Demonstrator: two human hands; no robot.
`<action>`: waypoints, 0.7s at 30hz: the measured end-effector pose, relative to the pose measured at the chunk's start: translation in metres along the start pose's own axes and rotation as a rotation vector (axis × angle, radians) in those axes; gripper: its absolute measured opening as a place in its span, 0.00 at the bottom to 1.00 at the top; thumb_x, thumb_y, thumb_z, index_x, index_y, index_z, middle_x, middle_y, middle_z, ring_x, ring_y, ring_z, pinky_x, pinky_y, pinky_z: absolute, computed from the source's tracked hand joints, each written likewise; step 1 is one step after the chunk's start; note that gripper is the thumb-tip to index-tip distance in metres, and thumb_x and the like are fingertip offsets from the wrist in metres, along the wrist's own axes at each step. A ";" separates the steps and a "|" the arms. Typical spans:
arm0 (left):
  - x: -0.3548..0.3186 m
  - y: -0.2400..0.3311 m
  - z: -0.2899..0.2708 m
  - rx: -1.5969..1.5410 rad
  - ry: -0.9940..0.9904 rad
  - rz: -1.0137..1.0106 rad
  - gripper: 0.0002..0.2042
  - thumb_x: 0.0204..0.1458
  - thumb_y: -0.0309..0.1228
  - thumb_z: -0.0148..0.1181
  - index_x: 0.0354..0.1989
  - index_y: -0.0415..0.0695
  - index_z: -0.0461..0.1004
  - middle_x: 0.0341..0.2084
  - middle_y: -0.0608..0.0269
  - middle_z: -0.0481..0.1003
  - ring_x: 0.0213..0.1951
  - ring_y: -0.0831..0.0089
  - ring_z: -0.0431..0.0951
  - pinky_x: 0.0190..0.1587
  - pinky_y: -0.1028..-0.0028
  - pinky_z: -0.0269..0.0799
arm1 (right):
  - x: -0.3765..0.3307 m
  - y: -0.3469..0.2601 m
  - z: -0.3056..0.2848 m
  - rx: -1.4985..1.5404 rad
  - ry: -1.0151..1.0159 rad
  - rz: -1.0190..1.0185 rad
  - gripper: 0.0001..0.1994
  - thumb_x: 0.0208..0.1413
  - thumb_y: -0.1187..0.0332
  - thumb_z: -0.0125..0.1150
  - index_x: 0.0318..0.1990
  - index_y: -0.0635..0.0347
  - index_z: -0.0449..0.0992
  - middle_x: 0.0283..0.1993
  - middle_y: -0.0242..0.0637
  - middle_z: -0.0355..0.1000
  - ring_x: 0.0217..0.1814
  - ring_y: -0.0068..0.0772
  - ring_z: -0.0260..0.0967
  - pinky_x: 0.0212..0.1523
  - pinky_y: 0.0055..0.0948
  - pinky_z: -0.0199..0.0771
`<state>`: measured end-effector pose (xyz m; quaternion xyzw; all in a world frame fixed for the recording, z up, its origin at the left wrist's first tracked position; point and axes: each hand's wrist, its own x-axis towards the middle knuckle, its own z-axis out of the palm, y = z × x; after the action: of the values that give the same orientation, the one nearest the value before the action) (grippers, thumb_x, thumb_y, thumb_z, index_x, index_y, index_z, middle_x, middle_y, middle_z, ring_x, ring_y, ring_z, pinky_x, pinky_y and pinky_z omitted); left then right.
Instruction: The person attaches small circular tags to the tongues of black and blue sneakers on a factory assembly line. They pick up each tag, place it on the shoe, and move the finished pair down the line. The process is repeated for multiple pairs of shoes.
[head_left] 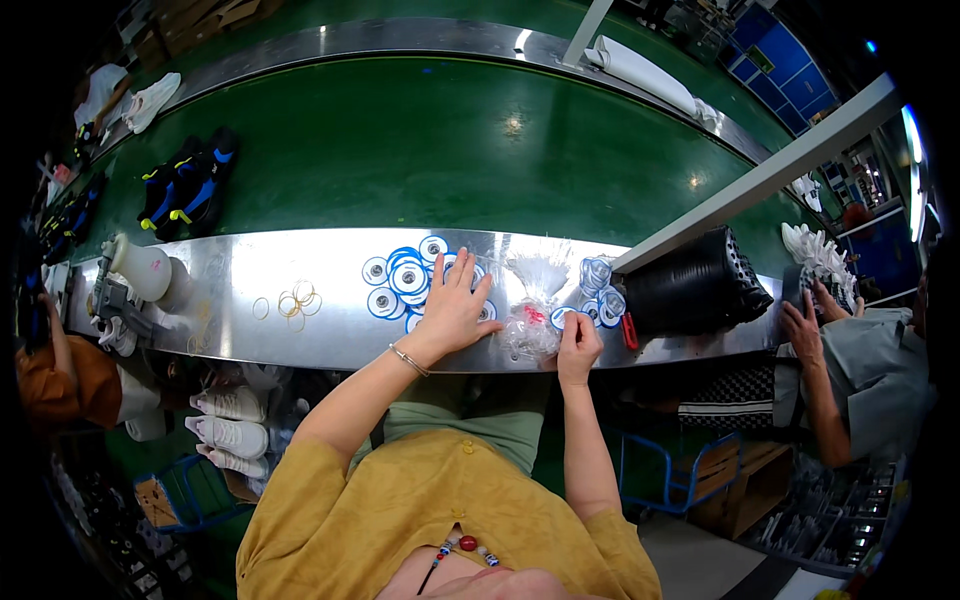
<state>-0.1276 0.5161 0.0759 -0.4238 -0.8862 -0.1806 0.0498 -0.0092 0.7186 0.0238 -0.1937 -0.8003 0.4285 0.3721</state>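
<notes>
My left hand (455, 303) lies flat with spread fingers on a pile of round blue-and-white discs (403, 277) on the steel ledge (240, 335). My right hand (578, 345) pinches the lower edge of a clear plastic bag (534, 300) that holds small parts with a red spot inside. More blue-rimmed discs (600, 290) lie just right of the bag, beyond my right hand.
A green conveyor belt (430, 150) runs behind the ledge, carrying black-and-blue shoes (185, 185). A stack of black pots (695, 285) stands at right, rubber bands (295, 300) and a white bottle (140, 265) at left. Another person's hand (803, 325) works at right; white shoes (230, 420) sit below.
</notes>
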 end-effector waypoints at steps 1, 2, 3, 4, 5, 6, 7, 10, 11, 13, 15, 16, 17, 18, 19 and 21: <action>-0.001 -0.001 0.003 -0.005 -0.026 -0.004 0.33 0.45 0.50 0.64 0.55 0.38 0.69 0.59 0.36 0.61 0.66 0.45 0.53 0.67 0.46 0.41 | 0.000 -0.001 0.000 0.004 0.004 -0.004 0.05 0.57 0.75 0.57 0.31 0.67 0.73 0.23 0.38 0.68 0.21 0.28 0.62 0.23 0.27 0.61; 0.000 -0.003 0.006 -0.010 -0.052 -0.007 0.33 0.46 0.50 0.64 0.55 0.38 0.69 0.59 0.35 0.61 0.66 0.44 0.53 0.67 0.46 0.41 | 0.000 0.000 0.000 0.003 0.004 -0.007 0.05 0.57 0.75 0.57 0.31 0.67 0.73 0.23 0.38 0.68 0.21 0.29 0.62 0.23 0.28 0.61; 0.000 -0.005 0.008 -0.021 -0.046 -0.009 0.32 0.46 0.48 0.64 0.55 0.37 0.69 0.59 0.35 0.61 0.66 0.44 0.54 0.67 0.48 0.43 | 0.000 0.001 0.000 0.002 0.003 -0.010 0.05 0.57 0.75 0.57 0.30 0.67 0.73 0.23 0.39 0.67 0.21 0.29 0.62 0.23 0.28 0.61; 0.000 -0.007 0.010 -0.032 -0.040 -0.010 0.32 0.46 0.46 0.65 0.55 0.36 0.68 0.59 0.35 0.61 0.65 0.44 0.54 0.66 0.49 0.46 | 0.001 0.002 0.000 0.001 0.003 -0.013 0.05 0.57 0.75 0.57 0.30 0.67 0.73 0.23 0.39 0.67 0.21 0.30 0.62 0.23 0.28 0.61; -0.001 -0.008 0.012 -0.043 -0.035 -0.014 0.31 0.47 0.44 0.65 0.54 0.35 0.68 0.59 0.35 0.61 0.65 0.44 0.55 0.66 0.50 0.48 | 0.001 0.002 0.000 -0.008 0.000 -0.029 0.05 0.57 0.75 0.57 0.30 0.67 0.73 0.23 0.39 0.67 0.21 0.30 0.63 0.23 0.28 0.61; -0.002 -0.009 0.015 -0.051 0.000 -0.022 0.29 0.46 0.41 0.65 0.53 0.34 0.68 0.57 0.36 0.62 0.63 0.44 0.57 0.65 0.51 0.50 | 0.002 0.001 -0.001 -0.018 -0.002 -0.045 0.05 0.57 0.75 0.57 0.30 0.67 0.73 0.23 0.39 0.67 0.21 0.30 0.63 0.23 0.28 0.61; -0.002 -0.011 0.017 -0.059 0.036 -0.030 0.27 0.46 0.38 0.65 0.52 0.33 0.69 0.55 0.37 0.64 0.61 0.45 0.59 0.64 0.52 0.53 | 0.002 0.001 -0.001 -0.027 -0.005 -0.061 0.05 0.57 0.75 0.57 0.30 0.67 0.73 0.23 0.39 0.67 0.21 0.31 0.63 0.22 0.28 0.61; 0.001 -0.011 0.015 -0.111 0.081 -0.059 0.21 0.45 0.30 0.64 0.47 0.32 0.70 0.48 0.40 0.66 0.54 0.47 0.65 0.62 0.53 0.58 | 0.000 0.007 -0.001 -0.017 -0.018 -0.020 0.05 0.57 0.75 0.57 0.30 0.67 0.72 0.23 0.39 0.67 0.21 0.31 0.63 0.22 0.28 0.61; 0.002 -0.011 0.013 -0.133 0.085 -0.073 0.19 0.44 0.27 0.64 0.45 0.32 0.71 0.46 0.41 0.67 0.52 0.48 0.66 0.61 0.54 0.59 | 0.001 0.006 -0.001 -0.013 -0.018 -0.018 0.05 0.57 0.75 0.58 0.29 0.67 0.72 0.23 0.39 0.67 0.21 0.31 0.63 0.22 0.28 0.61; 0.004 -0.014 0.017 -0.095 0.096 -0.081 0.16 0.45 0.25 0.62 0.43 0.32 0.71 0.43 0.43 0.67 0.48 0.49 0.67 0.60 0.54 0.59 | 0.001 0.005 -0.001 -0.006 -0.017 -0.015 0.06 0.57 0.75 0.58 0.29 0.67 0.72 0.23 0.39 0.67 0.20 0.31 0.63 0.22 0.28 0.61; 0.006 -0.015 0.018 -0.029 0.086 -0.089 0.14 0.46 0.24 0.59 0.41 0.32 0.71 0.42 0.43 0.67 0.48 0.49 0.67 0.61 0.53 0.59 | 0.001 0.003 -0.001 -0.003 -0.012 -0.006 0.05 0.57 0.75 0.58 0.29 0.67 0.72 0.22 0.39 0.67 0.20 0.31 0.63 0.22 0.28 0.61; 0.007 -0.016 0.019 0.019 0.070 -0.094 0.13 0.46 0.24 0.58 0.41 0.32 0.72 0.43 0.42 0.67 0.50 0.48 0.67 0.61 0.53 0.58 | 0.001 0.003 -0.001 -0.001 -0.010 -0.002 0.05 0.57 0.75 0.58 0.29 0.67 0.72 0.22 0.39 0.67 0.20 0.30 0.63 0.22 0.29 0.61; 0.007 -0.016 0.018 0.067 0.054 -0.100 0.12 0.47 0.24 0.57 0.41 0.32 0.72 0.43 0.42 0.68 0.51 0.48 0.67 0.62 0.53 0.57 | 0.001 0.003 0.000 0.002 -0.009 0.002 0.05 0.57 0.75 0.58 0.29 0.67 0.73 0.22 0.39 0.67 0.20 0.30 0.63 0.22 0.28 0.61; 0.008 -0.017 0.019 0.114 0.089 -0.083 0.13 0.48 0.25 0.56 0.41 0.32 0.72 0.44 0.41 0.68 0.52 0.47 0.66 0.62 0.52 0.56 | 0.001 0.004 0.000 0.005 -0.008 0.006 0.05 0.57 0.75 0.58 0.30 0.67 0.73 0.23 0.39 0.67 0.20 0.30 0.63 0.22 0.28 0.61; 0.007 -0.019 0.020 0.162 0.123 -0.066 0.13 0.49 0.26 0.55 0.42 0.32 0.72 0.46 0.40 0.68 0.54 0.47 0.66 0.63 0.52 0.55 | 0.001 0.004 0.000 0.008 -0.008 0.010 0.05 0.57 0.75 0.58 0.30 0.67 0.73 0.23 0.39 0.67 0.20 0.30 0.63 0.22 0.28 0.61; 0.009 -0.022 0.021 0.245 0.184 -0.078 0.14 0.51 0.28 0.54 0.44 0.32 0.72 0.48 0.38 0.68 0.56 0.46 0.65 0.63 0.51 0.53 | 0.000 0.004 0.000 0.006 -0.008 0.020 0.05 0.57 0.75 0.58 0.30 0.67 0.73 0.23 0.39 0.68 0.20 0.30 0.63 0.22 0.28 0.61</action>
<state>-0.1484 0.5178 0.0526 -0.3613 -0.9091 -0.1111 0.1751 -0.0096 0.7211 0.0202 -0.1987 -0.7985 0.4353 0.3654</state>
